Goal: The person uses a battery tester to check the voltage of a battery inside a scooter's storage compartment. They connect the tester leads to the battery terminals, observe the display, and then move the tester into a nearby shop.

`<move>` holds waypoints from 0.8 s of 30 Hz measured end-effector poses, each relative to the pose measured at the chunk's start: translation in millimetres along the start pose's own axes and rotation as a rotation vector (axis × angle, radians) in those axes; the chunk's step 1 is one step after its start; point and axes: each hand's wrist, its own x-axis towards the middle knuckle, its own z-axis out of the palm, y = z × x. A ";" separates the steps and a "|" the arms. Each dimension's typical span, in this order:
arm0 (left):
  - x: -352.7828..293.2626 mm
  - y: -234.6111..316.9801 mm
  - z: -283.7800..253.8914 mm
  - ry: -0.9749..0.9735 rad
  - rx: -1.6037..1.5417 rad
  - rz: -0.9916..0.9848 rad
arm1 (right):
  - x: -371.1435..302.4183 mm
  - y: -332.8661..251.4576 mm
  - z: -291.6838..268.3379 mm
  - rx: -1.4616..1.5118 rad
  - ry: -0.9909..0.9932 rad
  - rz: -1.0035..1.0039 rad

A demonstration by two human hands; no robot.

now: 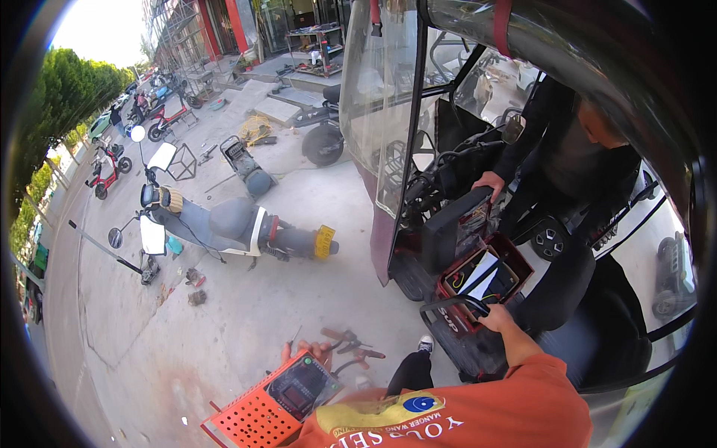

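A perforated orange metal box is grasped at its far edge by the left hand, its long axis slanting toward an open, red-walled compartment to the right, where a curved black bar is clasped by the nearer right hand.

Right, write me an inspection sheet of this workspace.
Surface: pale ground, stained in places.
Job's things: orange box with dark panel; red compartment open, white sheet inside.
Clutter: small lumps near the scooter; yellow coil farther off.
Hands: left hand holds the orange box; right hand at the black bar, grip unclear.
Cables: dark lead by red-handled clamps.
Surroundings: trees; co-worker, one hand on black panel.
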 end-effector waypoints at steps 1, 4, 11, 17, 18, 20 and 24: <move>-5.4 5.1 2.8 0.005 -0.022 0.000 | 3.6 3.4 5.6 0.012 -0.013 0.002; -10.5 13.2 -7.4 0.001 0.059 0.045 | 3.3 8.1 11.7 0.040 -0.004 -0.009; -24.0 33.5 -22.1 -0.042 0.155 0.127 | 19.4 29.8 26.4 -0.030 -0.044 0.023; -50.8 48.5 -7.8 0.230 0.265 0.054 | 30.1 38.5 44.1 -0.061 0.003 -0.024; -50.0 57.8 -39.5 0.019 0.293 0.057 | 24.9 24.2 31.9 -0.074 -0.005 -0.019; -41.2 58.3 -40.3 -0.070 0.352 -0.033 | 22.6 25.6 28.9 -0.062 -0.016 -0.011; -28.9 43.8 -34.4 0.120 0.259 -0.063 | 16.1 19.6 19.2 -0.031 -0.046 0.026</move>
